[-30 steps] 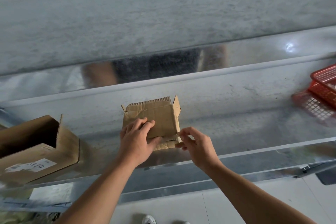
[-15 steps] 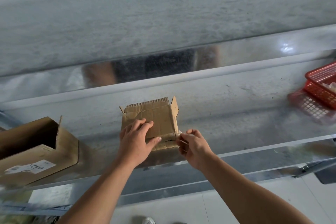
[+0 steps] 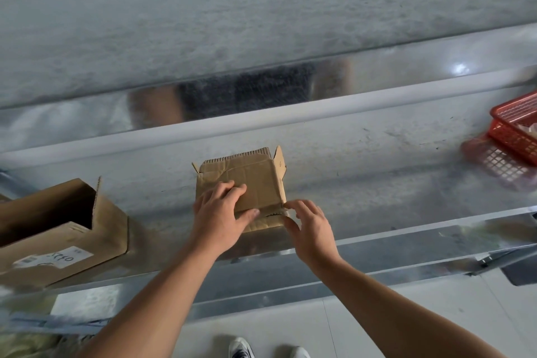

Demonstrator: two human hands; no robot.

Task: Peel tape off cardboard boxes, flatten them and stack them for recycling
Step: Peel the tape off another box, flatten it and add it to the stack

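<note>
A small brown cardboard box (image 3: pixel 255 177) stands on the shiny metal table (image 3: pixel 377 183), its far flaps raised. My left hand (image 3: pixel 220 218) lies flat on the box's top and near side, pressing it down. At the box's near right corner my right hand (image 3: pixel 308 229) has its fingers spread, the fingertips at a strip of clear tape (image 3: pixel 286 212). Whether the fingers pinch the tape I cannot tell.
A larger open cardboard box (image 3: pixel 58 229) with a white label lies on its side at the left. A red plastic basket (image 3: pixel 514 128) sits at the table's right end. A raised metal rail (image 3: pixel 261 125) runs along the back. My shoes show below the table edge.
My right hand closed in on the box's near right corner half a second ago; its fingers have since spread apart there. My left hand stays pressed on the box.
</note>
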